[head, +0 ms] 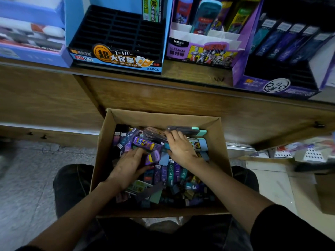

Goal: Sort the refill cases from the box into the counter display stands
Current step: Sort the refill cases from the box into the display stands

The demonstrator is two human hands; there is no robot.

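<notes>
Labels: blue stand (116,57) "1=10", "24PCS"; mid stand (199,53) "ULTRAMAN" w/ M&G.

Stationery shop, we say. We see a wooden counter (181,100) carrying 3 printed retail stands: a blue stand (116,33) marked 24PCS, a purple ULTRAMAN stand (199,51), and a purple slotted stand (272,84) holding packs. Below is a cardboard box (163,117) heaped with packaged refill cases (168,173).

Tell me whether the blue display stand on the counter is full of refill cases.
No, the blue display stand has nearly all its black slots empty; only one green case stands at its back right.
</notes>
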